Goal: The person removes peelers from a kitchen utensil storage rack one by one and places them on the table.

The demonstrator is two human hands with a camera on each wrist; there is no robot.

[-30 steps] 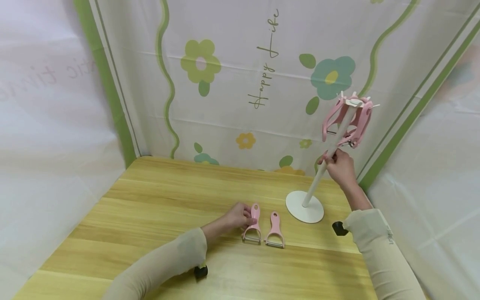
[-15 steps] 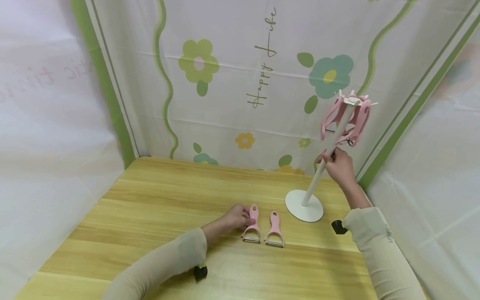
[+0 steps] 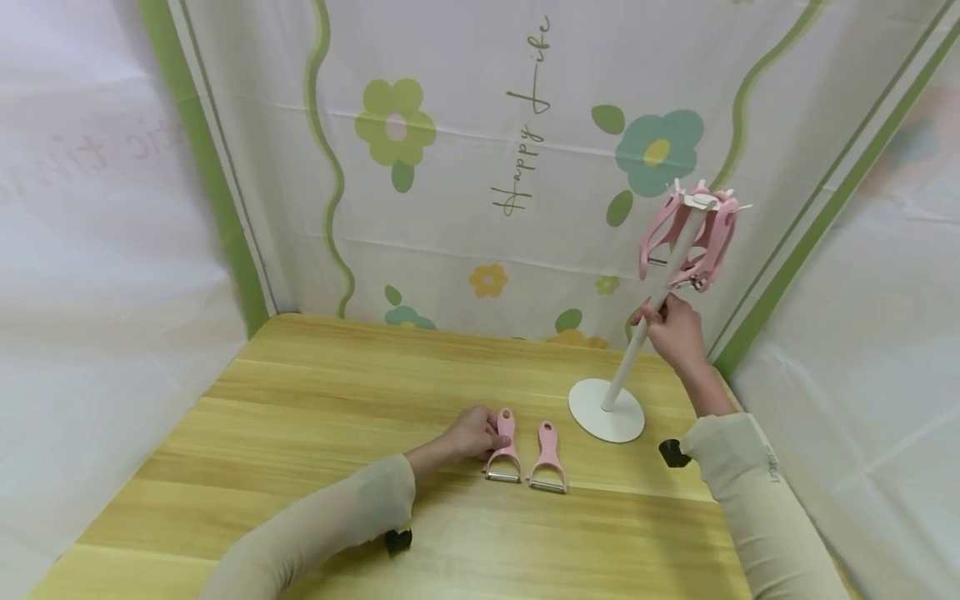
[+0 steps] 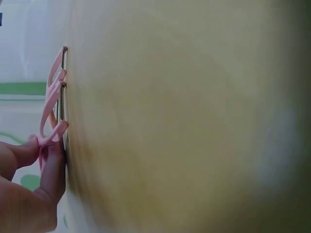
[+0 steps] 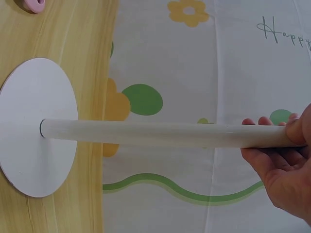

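Observation:
My left hand (image 3: 472,432) pinches the handle of a pink peeler (image 3: 506,427) between thumb and fingers; the left wrist view shows the same pinch on the peeler (image 4: 50,109), low against the tabletop. To its right a second pink peeler (image 3: 549,447) lies flat, handle pointing to the back. My right hand (image 3: 677,332) grips the white pole (image 3: 633,354) of a stand, which rises from a round white base (image 3: 585,408). Several pink peelers (image 3: 723,242) hang from the hooks at its top. In the right wrist view, fingers and thumb wrap the pole (image 5: 160,133).
The wooden table (image 3: 337,375) ends at the back against a white curtain (image 3: 465,167) with printed flowers. More white curtain closes off the left and right sides. The stand's base is near the table's back right corner.
Both hands keep their holds on the peeler and the pole. Everything shifts slightly to the left in the head view, the curtain included; otherwise little differs.

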